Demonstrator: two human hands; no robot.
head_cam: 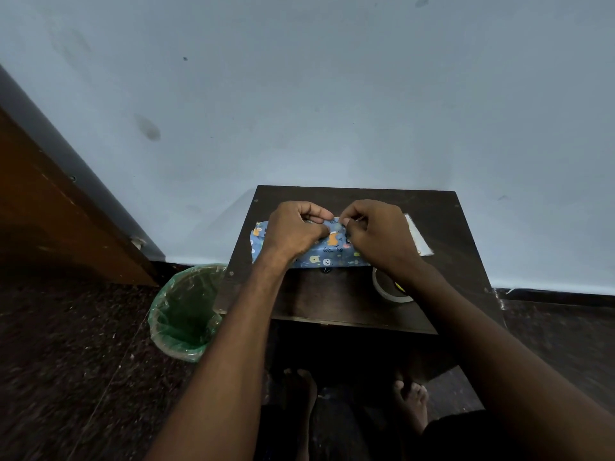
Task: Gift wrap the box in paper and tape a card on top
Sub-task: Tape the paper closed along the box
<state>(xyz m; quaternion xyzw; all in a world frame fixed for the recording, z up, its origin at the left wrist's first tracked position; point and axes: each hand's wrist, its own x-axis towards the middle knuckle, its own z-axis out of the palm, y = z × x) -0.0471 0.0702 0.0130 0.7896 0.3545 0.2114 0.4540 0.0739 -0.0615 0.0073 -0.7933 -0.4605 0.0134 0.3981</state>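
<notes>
A box wrapped in blue animal-print paper (327, 256) lies across the middle of a small dark wooden table (332, 301). My left hand (294, 229) rests on its left half, fingers curled and pinching at the paper's top edge. My right hand (374, 232) sits on the right half, thumb and fingertips pinched near the centre seam; what lies between them is too small to tell. The two hands almost touch. A white card (419, 237) lies flat on the table just right of my right hand. A roll of tape (387, 289) rests near my right wrist, partly hidden by it.
A green-lined waste bin (186, 311) stands on the floor against the table's left side. A pale blue wall rises right behind the table. A brown wooden door (50, 207) is at the far left. My bare feet (411, 404) are under the table's front edge.
</notes>
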